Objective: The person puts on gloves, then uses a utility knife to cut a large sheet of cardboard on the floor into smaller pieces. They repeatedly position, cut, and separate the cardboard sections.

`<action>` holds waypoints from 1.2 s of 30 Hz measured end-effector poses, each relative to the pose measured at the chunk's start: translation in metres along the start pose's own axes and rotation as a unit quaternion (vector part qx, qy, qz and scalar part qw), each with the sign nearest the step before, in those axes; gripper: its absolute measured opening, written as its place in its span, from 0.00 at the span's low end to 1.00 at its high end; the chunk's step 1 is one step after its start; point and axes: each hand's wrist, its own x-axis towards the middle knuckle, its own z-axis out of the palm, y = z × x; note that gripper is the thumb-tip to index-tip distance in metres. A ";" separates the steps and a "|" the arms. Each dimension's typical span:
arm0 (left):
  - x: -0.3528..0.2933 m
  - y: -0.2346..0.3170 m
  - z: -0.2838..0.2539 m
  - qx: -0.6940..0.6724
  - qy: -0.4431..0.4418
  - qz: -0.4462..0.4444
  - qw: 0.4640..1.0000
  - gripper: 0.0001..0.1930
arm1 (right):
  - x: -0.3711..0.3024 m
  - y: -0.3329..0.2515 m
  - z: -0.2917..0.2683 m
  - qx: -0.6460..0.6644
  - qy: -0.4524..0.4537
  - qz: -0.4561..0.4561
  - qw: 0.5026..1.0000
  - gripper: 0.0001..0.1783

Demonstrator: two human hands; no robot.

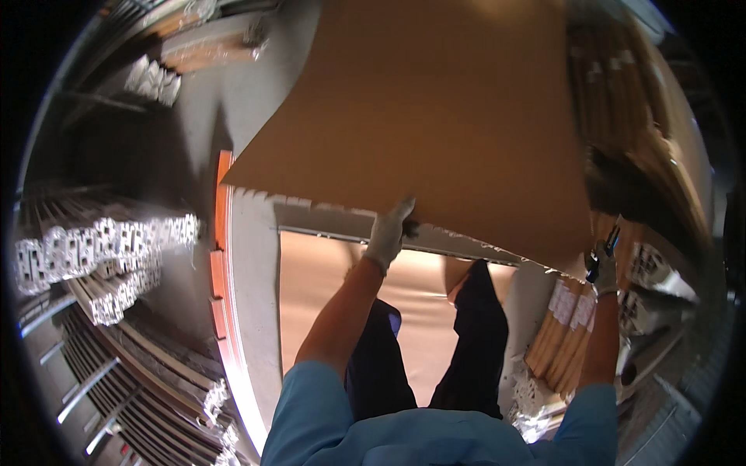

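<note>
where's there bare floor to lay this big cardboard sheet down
Bare grey floor runs between the orange edging and the brown sheet on the floor. The left is crowded with metal profiles; the right with wrapped bundles. Both hands, left hand and right hand, grip the cardboard sheet.

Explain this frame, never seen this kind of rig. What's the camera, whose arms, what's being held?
There is no machine here: a person wears a wide fisheye camera on the head, looking down, so straight edges bend near the rim. The bare forearms coming up from the lower edge are the person's own, in white gloves. The left hand grips the near edge of a large brown cardboard sheet, lifted above a paper-covered surface. The right hand is at the sheet's right corner and seems to hold a small dark tool. On the left are racks of metal profiles; on the right stand paper-wrapped bundles.
</note>
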 end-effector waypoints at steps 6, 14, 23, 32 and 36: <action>-0.161 0.070 0.045 -0.012 -0.046 0.009 0.999 0.12 | -0.145 0.005 -0.128 0.215 0.218 0.041 0.951 0.15; -0.338 0.136 0.072 0.045 -0.053 0.069 0.995 0.10 | -0.371 0.006 -0.041 0.008 -0.222 0.132 0.966 0.35; -0.465 0.055 0.078 -0.005 -0.114 0.170 0.979 0.14 | -0.515 -0.121 0.018 0.343 -0.339 0.090 0.872 0.25; -0.607 0.023 0.010 -0.098 -0.069 -0.149 0.982 0.34 | -0.588 -0.077 -0.081 0.305 -0.269 -0.093 0.909 0.22; -0.604 0.043 0.049 -0.224 -0.250 -0.161 0.928 0.41 | -0.628 -0.052 -0.097 0.267 -0.298 -0.109 0.910 0.29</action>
